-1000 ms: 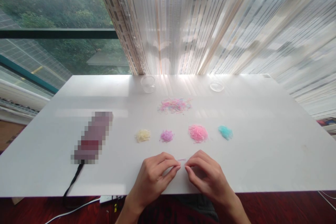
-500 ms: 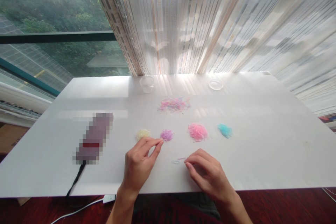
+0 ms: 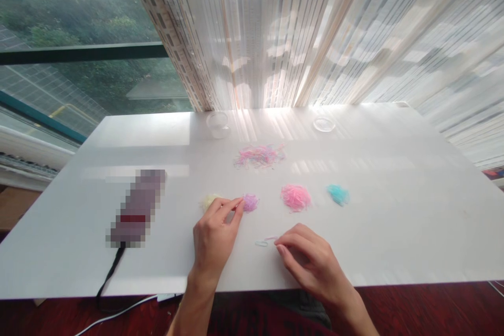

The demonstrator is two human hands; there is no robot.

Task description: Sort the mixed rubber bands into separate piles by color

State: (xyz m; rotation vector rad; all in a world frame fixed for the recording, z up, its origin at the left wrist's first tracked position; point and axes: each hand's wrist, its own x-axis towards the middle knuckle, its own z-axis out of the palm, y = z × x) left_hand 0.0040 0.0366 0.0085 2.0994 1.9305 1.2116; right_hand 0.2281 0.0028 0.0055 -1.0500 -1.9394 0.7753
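My left hand (image 3: 218,231) has thumb and forefinger pinched together at the left edge of a purple pile of rubber bands (image 3: 250,202). What sits between those fingertips is too small to make out. Partly behind this hand lies a pale yellow pile of bands (image 3: 208,201). My right hand (image 3: 307,254) rests near the table's front with fingers curled and thumb close to the forefinger. Its fingertips are beside a loose pinkish band (image 3: 271,238) and a pale green band (image 3: 261,244). Farther right are a pink pile (image 3: 296,197) and a turquoise pile (image 3: 338,195).
A mixed-colour heap of bands (image 3: 260,156) lies mid-table. Behind it stand a clear plastic cup (image 3: 218,125) and a clear round lid (image 3: 324,124). At left is a blurred-out purplish object (image 3: 137,207) with a black strap (image 3: 111,270). Striped curtains (image 3: 268,37) hang along the back edge.
My left hand has moved slightly up and right, its fingertips closer to the purple pile. My right hand keeps almost the same place. The camera view has shifted a little.
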